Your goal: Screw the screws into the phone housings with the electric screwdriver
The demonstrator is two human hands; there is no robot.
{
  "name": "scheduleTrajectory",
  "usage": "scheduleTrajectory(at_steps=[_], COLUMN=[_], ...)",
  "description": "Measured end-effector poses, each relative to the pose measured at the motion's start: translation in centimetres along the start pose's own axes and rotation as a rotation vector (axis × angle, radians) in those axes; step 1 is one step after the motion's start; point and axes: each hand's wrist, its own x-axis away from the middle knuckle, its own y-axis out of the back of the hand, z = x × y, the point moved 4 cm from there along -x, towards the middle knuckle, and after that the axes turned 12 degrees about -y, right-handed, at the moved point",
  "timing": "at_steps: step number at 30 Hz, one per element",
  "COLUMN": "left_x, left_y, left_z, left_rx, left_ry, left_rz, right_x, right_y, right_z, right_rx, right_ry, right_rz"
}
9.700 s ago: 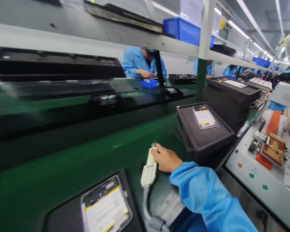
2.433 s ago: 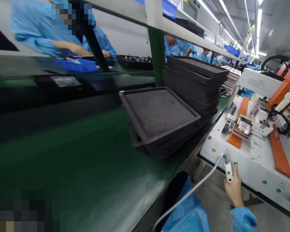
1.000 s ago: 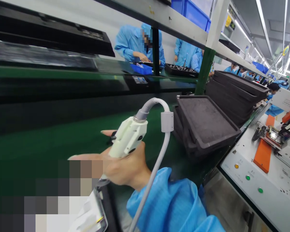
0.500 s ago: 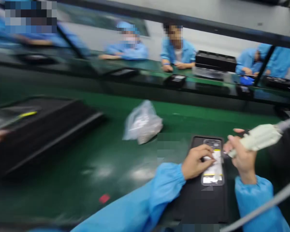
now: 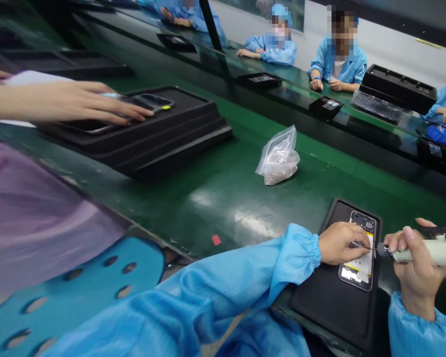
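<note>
A phone (image 5: 361, 258) with its back open lies on a black tray (image 5: 330, 302) at the near edge of the green belt. My left hand (image 5: 340, 242) rests on the phone's left side, fingers curled and pressing it down. My right hand (image 5: 416, 265) is closed round a white electric screwdriver (image 5: 427, 250), whose tip points left at the phone's right edge. Both my sleeves are blue.
A clear bag of small parts (image 5: 278, 158) lies on the green belt (image 5: 223, 193). At the left, another person's hand (image 5: 78, 101) lies on a stack of black trays (image 5: 152, 134). Several people in blue sit across the line behind more trays (image 5: 397, 89).
The view has swung from the machine and tray stack on the right to the phone tray. My left hand has stayed on the phone while my right hand brought the screwdriver tip to it.
</note>
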Motion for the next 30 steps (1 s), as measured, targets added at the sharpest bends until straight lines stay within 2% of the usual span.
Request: scheduleTrajectory(at_steps=[7, 15, 20, 23, 27, 30], left_x=[-0.1, -0.1, -0.1, 0.0, 0.0, -0.1], left_y=[0.0, 0.2, 1.2, 1.3, 0.6, 0.4], left_z=[-0.1, 0.0, -0.4, -0.4, -0.4, -0.5], left_rx=[-0.03, -0.036, -0.05, -0.201, -0.346, -0.362], left_ry=[0.036, 0.041, -0.031, 0.005, 0.056, 0.056], left_rz=[0.017, -0.041, -0.03, 0.054, 0.271, 0.315], right_x=[0.2, 0.3, 1.6, 2.7, 3.3, 3.2], right_y=[-0.3, -0.3, 0.8, 1.8, 2.5, 2.5], right_z=[0.1, 0.0, 0.6, 0.5, -0.2, -0.7], right_rx=[0.024, 0.047, 0.125, 0.196, 0.262, 0.328], right_ry=[-0.003, 0.016, -0.013, -0.082, -0.122, -0.106], right_rz=[0.016, 0.021, 0.033, 0.045, 0.033, 0.035])
